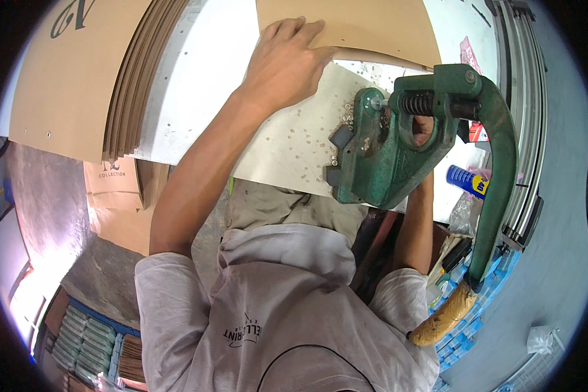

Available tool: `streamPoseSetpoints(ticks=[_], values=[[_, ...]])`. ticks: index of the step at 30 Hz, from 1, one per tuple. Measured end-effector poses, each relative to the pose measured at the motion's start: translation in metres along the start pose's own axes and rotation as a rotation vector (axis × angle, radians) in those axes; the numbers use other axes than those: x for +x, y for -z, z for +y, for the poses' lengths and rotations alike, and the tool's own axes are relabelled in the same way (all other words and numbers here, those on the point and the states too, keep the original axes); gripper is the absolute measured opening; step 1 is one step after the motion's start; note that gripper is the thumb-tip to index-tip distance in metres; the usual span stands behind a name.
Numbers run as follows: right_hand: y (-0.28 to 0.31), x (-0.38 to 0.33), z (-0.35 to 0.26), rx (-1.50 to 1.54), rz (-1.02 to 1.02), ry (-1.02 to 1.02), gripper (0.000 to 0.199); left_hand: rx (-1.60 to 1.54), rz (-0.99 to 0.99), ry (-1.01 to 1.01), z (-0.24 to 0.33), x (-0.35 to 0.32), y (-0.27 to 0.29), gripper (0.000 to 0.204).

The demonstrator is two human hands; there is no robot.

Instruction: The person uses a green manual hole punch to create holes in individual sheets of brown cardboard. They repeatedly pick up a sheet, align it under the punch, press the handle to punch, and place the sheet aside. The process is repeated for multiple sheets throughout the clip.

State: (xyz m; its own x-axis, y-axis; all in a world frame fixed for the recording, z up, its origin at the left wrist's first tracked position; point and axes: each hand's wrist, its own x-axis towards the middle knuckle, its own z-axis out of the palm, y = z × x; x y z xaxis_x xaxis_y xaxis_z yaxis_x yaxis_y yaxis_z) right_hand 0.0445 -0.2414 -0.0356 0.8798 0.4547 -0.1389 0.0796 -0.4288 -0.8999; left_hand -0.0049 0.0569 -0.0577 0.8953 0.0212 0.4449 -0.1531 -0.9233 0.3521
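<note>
My left hand [286,60] is at the near left corner of a brown paper bag [366,29], its fingers bent over the paper and its thumb along the near edge. To its right stands a green hand-lever press [398,153] with a coiled spring and a long curved handle [500,170] wrapped in tan tape at the end. Behind the press is my right hand [423,129]; only a bit of it shows through the frame's opening, and its fingers are hidden. Small metal eyelets [348,117] lie against the press's left side, near two dark blocks.
A stack of brown paper bags [121,85] stands at the far left of the white table [189,72]. A beige sheet [287,144] dotted with small round bits lies before me. Right of the press are a blue spray can [467,181] and metal rails [526,117].
</note>
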Motion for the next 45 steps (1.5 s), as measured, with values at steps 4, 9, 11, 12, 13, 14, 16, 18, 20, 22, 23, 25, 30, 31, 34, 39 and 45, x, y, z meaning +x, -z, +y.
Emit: streamPoseSetpoints(ticks=[4,9,11,12,13,14,16,18,20,22,23,25,30,31,34,39,45], values=[[-0.004,0.003,0.015,0.160,-0.014,0.054,0.039,0.006,-0.001,-0.002,-0.002,-0.001,-0.003,0.024],[-0.004,0.004,0.020,0.222,-0.019,0.062,0.041,0.010,-0.005,-0.019,-0.003,-0.001,-0.002,0.025],[-0.007,0.004,0.010,0.172,-0.012,0.013,0.039,0.017,-0.006,-0.018,-0.004,-0.002,-0.004,0.024],[-0.006,0.004,0.009,0.115,-0.024,0.048,0.037,0.020,-0.004,-0.019,-0.005,-0.002,-0.004,0.024],[-0.002,0.006,0.014,0.041,-0.032,0.107,0.035,0.014,-0.006,-0.014,-0.004,-0.002,-0.004,0.025],[0.001,0.007,0.019,-0.031,-0.036,0.167,0.032,0.008,-0.008,-0.008,-0.004,-0.002,-0.004,0.027],[0.018,0.011,0.040,-0.149,0.008,0.265,0.027,0.011,-0.001,-0.019,-0.003,-0.001,-0.004,0.032],[0.020,0.007,0.029,-0.126,0.115,0.231,0.023,0.048,0.016,-0.036,-0.006,0.000,-0.003,0.039],[0.010,0.002,-0.009,-0.073,0.240,0.120,0.016,-0.024,0.068,-0.017,-0.004,0.002,0.001,0.045],[0.011,0.015,0.006,0.225,0.231,-0.078,0.015,-0.095,0.103,-0.027,0.007,0.008,0.005,0.048],[0.011,0.020,0.012,0.376,0.221,-0.177,0.015,-0.124,0.111,-0.040,0.015,0.011,0.007,0.048],[-0.014,0.026,-0.007,0.601,0.229,-0.089,0.015,-0.185,0.095,-0.043,0.033,0.012,0.012,0.047],[-0.015,0.021,-0.011,0.622,0.227,-0.092,0.015,-0.270,-0.029,-0.041,0.058,0.010,0.017,0.038],[-0.013,0.018,-0.010,0.599,0.226,-0.107,0.014,-0.274,-0.071,-0.029,0.063,0.008,0.019,0.037],[-0.013,0.006,-0.008,0.467,0.226,-0.158,0.012,-0.231,-0.161,-0.018,0.075,0.003,0.025,0.028],[-0.016,0.002,-0.005,0.396,0.238,-0.093,0.012,-0.246,-0.097,0.000,0.078,0.001,0.016,0.022],[-0.022,0.000,-0.020,0.449,0.236,-0.011,0.017,-0.161,-0.163,0.016,0.085,0.002,0.013,0.024]])
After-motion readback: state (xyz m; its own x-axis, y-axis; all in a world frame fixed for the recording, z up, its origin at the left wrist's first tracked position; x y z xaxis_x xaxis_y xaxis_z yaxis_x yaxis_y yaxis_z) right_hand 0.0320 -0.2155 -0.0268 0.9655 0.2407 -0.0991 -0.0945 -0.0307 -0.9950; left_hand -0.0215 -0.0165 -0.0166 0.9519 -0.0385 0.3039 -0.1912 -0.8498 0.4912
